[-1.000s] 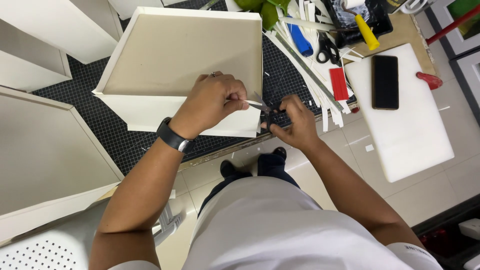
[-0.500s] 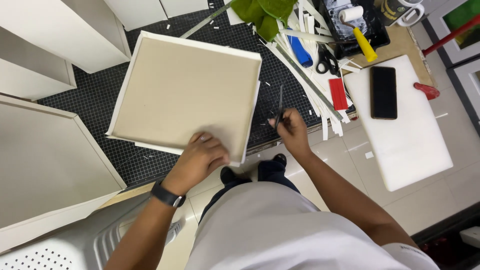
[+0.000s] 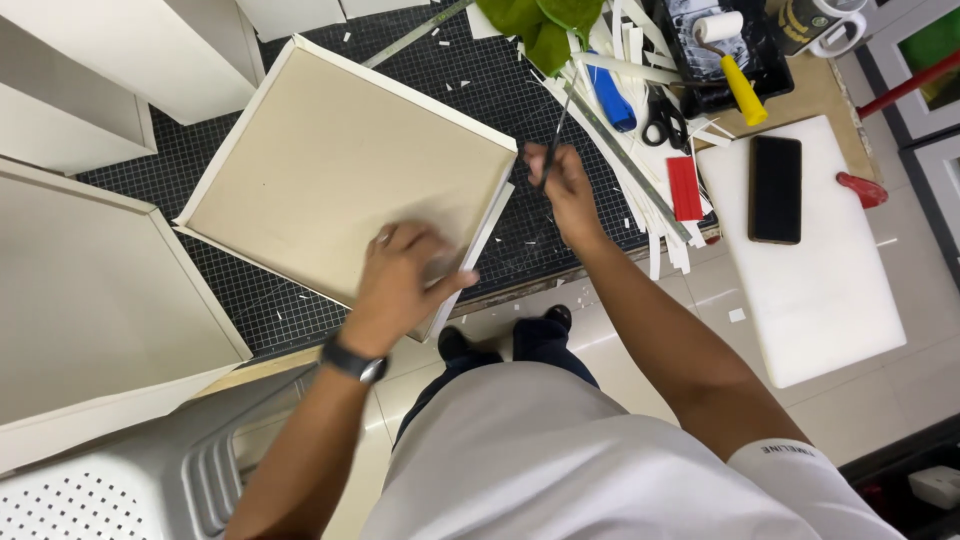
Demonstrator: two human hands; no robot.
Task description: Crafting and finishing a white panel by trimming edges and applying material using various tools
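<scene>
Beige foam-board tray (image 3: pixel 345 180) lies flat on the black cutting mat (image 3: pixel 545 215), pinned by the spread left hand (image 3: pixel 410 275); the right hand (image 3: pixel 560 180), closed around a slim knife (image 3: pixel 553 135), works best with the board held steady.

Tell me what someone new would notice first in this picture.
A big beige square panel lies tilted on the black grid mat, with the left hand pressing its near corner. The right hand holds a thin dark tool at the panel's right corner. To the right, a black phone rests on a white board.
</scene>
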